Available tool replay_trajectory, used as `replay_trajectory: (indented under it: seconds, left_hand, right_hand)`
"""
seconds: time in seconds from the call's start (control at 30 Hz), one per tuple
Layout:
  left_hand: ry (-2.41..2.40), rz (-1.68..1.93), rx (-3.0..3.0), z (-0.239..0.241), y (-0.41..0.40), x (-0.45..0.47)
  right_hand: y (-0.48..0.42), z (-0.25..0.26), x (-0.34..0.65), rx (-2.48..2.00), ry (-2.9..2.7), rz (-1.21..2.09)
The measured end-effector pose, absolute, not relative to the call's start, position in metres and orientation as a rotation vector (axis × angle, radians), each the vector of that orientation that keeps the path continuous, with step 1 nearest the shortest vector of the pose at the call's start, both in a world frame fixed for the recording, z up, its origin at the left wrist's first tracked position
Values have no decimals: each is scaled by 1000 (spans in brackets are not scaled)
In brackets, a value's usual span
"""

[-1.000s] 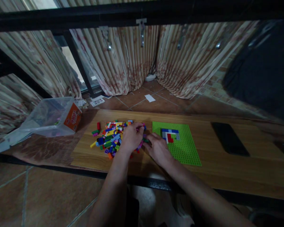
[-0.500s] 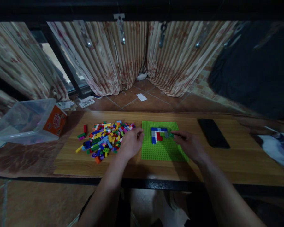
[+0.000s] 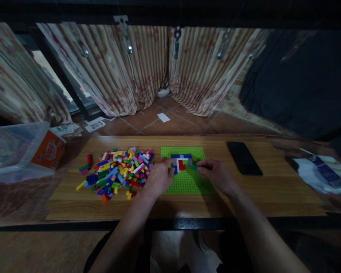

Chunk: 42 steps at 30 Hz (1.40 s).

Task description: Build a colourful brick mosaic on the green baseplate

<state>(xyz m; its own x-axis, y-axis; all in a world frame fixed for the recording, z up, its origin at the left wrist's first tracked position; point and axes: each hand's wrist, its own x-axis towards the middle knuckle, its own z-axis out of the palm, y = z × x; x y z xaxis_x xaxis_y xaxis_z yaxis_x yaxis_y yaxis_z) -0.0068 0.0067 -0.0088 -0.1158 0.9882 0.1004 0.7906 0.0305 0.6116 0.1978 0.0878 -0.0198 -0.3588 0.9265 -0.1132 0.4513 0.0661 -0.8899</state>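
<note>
- Pinching a small dark green brick (image 3: 193, 167), the right hand (image 3: 216, 175) has its thumb and fingertips closed on the brick's right end; the brick is at the board (image 3: 183, 186), toward the board's right edge.
- The left hand (image 3: 160, 177) is over the board's left edge, beside the blue bricks (image 3: 182, 156) and the red brick (image 3: 182, 165); thumb and fingertips look near one another, but I cannot tell whether anything is between them.
- The green brick should be light and stiff, hard plastic by its look, a bit slick, and unlikely to break; its small size makes slipping the likelier trouble. Opposite side walls look the best hold, with studs and underside left uncovered.
- The board looks thin and light, so it may slide; its rim would be the place to steady it.
- The board lies midway between the far and near edges of the table (image 3: 275, 193), with the brick pile (image 3: 122, 170) toward the left edge.
- Right fingertips cover one end of the green brick; whether it sits on the studs or just above is unclear. Dim light blurs the stud counts, and both forearms are cut off below.
</note>
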Motion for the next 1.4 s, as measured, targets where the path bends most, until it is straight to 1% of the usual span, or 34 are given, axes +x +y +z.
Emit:
replay_trajectory:
  seconds: [0.07,0.13,0.33,0.47,0.63,0.87,1.4]
  left_hand:
    - [1973,749,1811,-9,7,-6]
    - [1983,724,1810,-8,8,-6]
    - [1997,646,1817,-6,7,-4]
    - [1997,621,1816,-6,7,-3]
    - [1988,623,1816,-7,6,-3]
    - [1958,666,1803,-10,5,-6]
    - [1954,683,1741,-8,6,-5]
  right_hand:
    - [85,-22,192,-1360,-1897,1301]
    - [81,-24,188,-1347,-1989,1280]
    - [76,-24,186,-1380,-2162,998]
    - [75,-23,186,-1362,-2248,928]
    - [73,-19,184,-1215,-2394,783]
    - [66,-20,177,-1041,-2445,804]
    - [61,-22,167,-1065,-2414,780]
